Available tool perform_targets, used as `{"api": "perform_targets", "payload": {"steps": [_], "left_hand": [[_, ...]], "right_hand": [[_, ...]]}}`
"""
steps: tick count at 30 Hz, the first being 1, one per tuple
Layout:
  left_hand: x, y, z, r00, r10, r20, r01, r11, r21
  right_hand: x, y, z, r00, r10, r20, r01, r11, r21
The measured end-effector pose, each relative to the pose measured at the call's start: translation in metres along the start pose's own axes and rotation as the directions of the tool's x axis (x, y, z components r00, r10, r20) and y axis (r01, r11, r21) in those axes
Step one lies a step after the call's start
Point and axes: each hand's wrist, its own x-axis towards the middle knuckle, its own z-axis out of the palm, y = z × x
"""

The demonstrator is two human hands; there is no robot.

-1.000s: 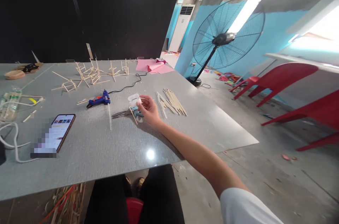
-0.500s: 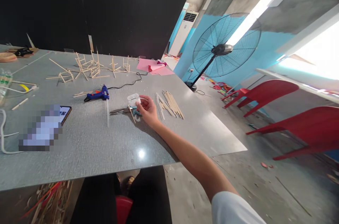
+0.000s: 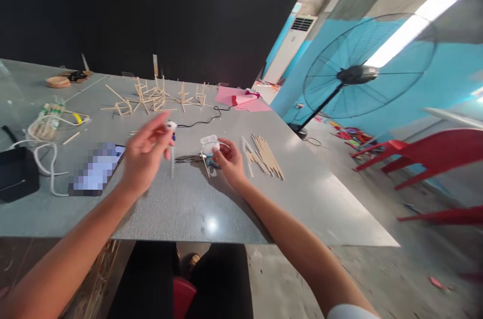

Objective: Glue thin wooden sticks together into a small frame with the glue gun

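Note:
My right hand (image 3: 231,162) grips a small white earbud case (image 3: 209,144), its lid tipped up. Between the thumb and fingers of my left hand (image 3: 143,158), raised over the table, is a small white earbud (image 3: 171,125) with dark spots. Under and beside the case lie scissors (image 3: 188,158) with teal handles, and a short wooden stick (image 3: 206,165) crosses them. Behind my left hand, the blue glue gun is almost wholly hidden; a clear glue stick (image 3: 172,164) shows below it.
Wooden sticks (image 3: 268,155) and clear glue sticks (image 3: 247,157) lie right of my right hand. A phone (image 3: 94,168) and a white cable (image 3: 53,173) are at left. Stick frames (image 3: 151,95) stand at the back, near pink paper (image 3: 226,95). A fan (image 3: 358,75) stands beyond the table.
My left hand has come into view from the left with the earbud, covering most of the glue gun. My right hand still holds the case. The view has turned left.

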Motion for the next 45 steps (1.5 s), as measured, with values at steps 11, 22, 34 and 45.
{"api": "perform_targets", "payload": {"steps": [11,22,34,45], "left_hand": [[-0.004,-0.092,0.02,0.924,-0.301,0.233,0.271,0.95,0.156],[-0.009,-0.091,0.015,0.956,-0.187,0.225,0.099,0.931,0.353],[-0.008,-0.096,0.012,0.963,-0.118,0.244,0.034,0.945,0.324],[-0.013,-0.097,0.013,0.947,0.025,0.32,-0.165,0.893,0.418]], "right_hand": [[-0.011,-0.001,0.002,0.998,0.037,0.044,-0.036,0.999,-0.013],[-0.019,-0.009,0.008,0.997,0.041,0.065,-0.037,0.997,-0.064],[-0.02,-0.009,0.007,0.997,0.02,0.072,-0.015,0.998,-0.063],[-0.022,-0.011,0.01,0.998,0.023,0.062,-0.022,1.0,-0.018]]}}
